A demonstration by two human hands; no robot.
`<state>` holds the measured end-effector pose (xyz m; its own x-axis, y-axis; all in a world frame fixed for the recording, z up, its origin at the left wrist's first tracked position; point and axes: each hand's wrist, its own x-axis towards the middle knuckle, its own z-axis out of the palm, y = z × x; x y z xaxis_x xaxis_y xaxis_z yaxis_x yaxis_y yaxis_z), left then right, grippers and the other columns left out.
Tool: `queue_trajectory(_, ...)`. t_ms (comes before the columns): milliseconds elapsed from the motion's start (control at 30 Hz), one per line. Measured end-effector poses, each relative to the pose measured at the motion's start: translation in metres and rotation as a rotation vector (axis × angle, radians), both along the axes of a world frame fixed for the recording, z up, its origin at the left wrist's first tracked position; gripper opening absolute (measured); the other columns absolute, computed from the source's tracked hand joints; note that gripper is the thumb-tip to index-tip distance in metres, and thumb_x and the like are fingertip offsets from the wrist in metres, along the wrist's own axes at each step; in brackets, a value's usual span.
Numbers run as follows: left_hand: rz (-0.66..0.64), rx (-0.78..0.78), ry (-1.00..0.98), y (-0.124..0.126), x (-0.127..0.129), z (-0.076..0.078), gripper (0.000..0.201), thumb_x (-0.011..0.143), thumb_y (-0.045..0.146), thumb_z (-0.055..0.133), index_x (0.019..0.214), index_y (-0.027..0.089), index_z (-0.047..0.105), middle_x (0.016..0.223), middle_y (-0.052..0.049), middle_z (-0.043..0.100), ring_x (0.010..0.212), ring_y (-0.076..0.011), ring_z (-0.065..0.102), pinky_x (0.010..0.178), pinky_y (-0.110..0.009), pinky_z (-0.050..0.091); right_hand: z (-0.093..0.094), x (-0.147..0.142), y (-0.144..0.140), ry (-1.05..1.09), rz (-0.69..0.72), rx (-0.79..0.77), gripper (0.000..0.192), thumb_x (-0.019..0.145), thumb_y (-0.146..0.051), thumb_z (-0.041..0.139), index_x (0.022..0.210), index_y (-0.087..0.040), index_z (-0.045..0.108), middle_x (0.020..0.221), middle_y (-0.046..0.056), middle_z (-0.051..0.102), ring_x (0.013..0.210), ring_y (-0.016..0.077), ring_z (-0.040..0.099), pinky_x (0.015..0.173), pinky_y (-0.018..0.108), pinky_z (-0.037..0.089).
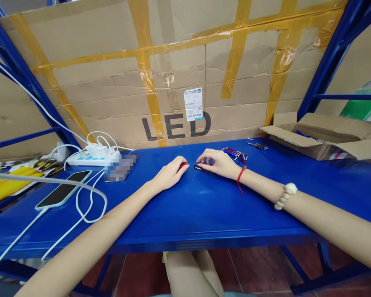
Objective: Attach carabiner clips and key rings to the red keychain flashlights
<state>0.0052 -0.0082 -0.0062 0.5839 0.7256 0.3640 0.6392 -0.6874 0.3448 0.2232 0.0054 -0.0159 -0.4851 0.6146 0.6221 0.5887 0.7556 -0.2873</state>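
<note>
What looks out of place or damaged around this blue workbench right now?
The big cardboard sheet marked LED behind the blue metal table is creased and patched with peeling yellow tape. White charging cables loop loosely beside the black smartphone. The small red item at the left hand looks undamaged.

This is looking like a storeroom or small warehouse workstation. A blue metal shelving frame (334, 62) is standing around a blue surface (204, 206), and a flattened cardboard sheet (111, 82), patched with yellow tape and printed "LED", is serving as the back wall. An open carton (324, 138) is sitting at the right, while a power strip (92, 159) and a charging phone (63, 189) are lying at the left.
</note>
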Motion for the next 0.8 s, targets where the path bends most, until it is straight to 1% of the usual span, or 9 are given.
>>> queue_trajectory(133,-0.002,0.013,0.014,0.0012,0.0004,-0.0018,0.02,0.092,0.035,0.032,0.089,0.02,0.045,0.088,-0.002,0.052,0.077,-0.0153,0.052,0.07,-0.028,0.041,0.0013,0.0008,-0.0021,-0.002,-0.006,0.015,0.013,0.08,-0.03,0.058,0.084,-0.019,0.065,0.082,0.001,0.06,0.06,0.0081,0.054,0.054,0.02,0.039)
queue_trajectory(267,-0.028,0.045,0.063,0.0009,0.0004,-0.0021,0.021,0.092,0.036,0.033,0.09,0.02,0.047,0.09,-0.002,0.052,0.077,-0.0153,0.051,0.07,-0.028,0.042,0.0029,0.0007,-0.0045,-0.013,-0.005,0.018,0.014,0.081,-0.031,0.058,0.084,-0.02,0.065,0.081,0.0,0.06,0.059,0.0081,0.054,0.053,0.02,0.038)
queue_trajectory(467,-0.038,0.064,0.092,-0.001,0.0007,-0.0014,0.027,0.093,0.038,0.027,0.093,0.021,0.047,0.094,-0.003,0.052,0.081,-0.0162,0.052,0.068,-0.028,0.043,0.0033,0.0003,-0.0051,-0.023,0.008,0.033,0.013,0.08,-0.03,0.059,0.083,-0.019,0.065,0.08,0.001,0.059,0.058,0.0079,0.053,0.053,0.02,0.038)
queue_trajectory(600,-0.074,0.072,0.112,-0.0023,0.0001,-0.0014,0.026,0.092,0.041,0.031,0.094,0.021,0.047,0.095,-0.002,0.052,0.081,-0.0161,0.052,0.066,-0.028,0.043,0.0032,0.0008,-0.0044,-0.033,0.017,0.042,0.015,0.081,-0.031,0.058,0.083,-0.018,0.065,0.08,0.001,0.059,0.06,0.0091,0.053,0.053,0.021,0.039)
queue_trajectory(733,-0.089,0.083,0.142,-0.0038,-0.0001,-0.0006,0.026,0.092,0.04,0.032,0.096,0.02,0.049,0.095,-0.003,0.051,0.084,-0.0168,0.053,0.067,-0.028,0.044,0.0027,-0.0012,-0.0055,-0.042,0.037,0.028,0.015,0.082,-0.03,0.056,0.085,-0.018,0.065,0.083,0.003,0.059,0.061,0.01,0.053,0.055,0.022,0.04)
queue_trajectory(800,-0.083,0.092,0.143,-0.0045,0.0005,-0.0003,0.025,0.092,0.039,0.033,0.096,0.02,0.049,0.095,-0.003,0.051,0.086,-0.0172,0.053,0.068,-0.028,0.044,0.0029,-0.0043,-0.008,-0.027,0.036,-0.006,0.016,0.083,-0.029,0.054,0.089,-0.018,0.065,0.086,0.004,0.059,0.063,0.0106,0.054,0.055,0.022,0.041)
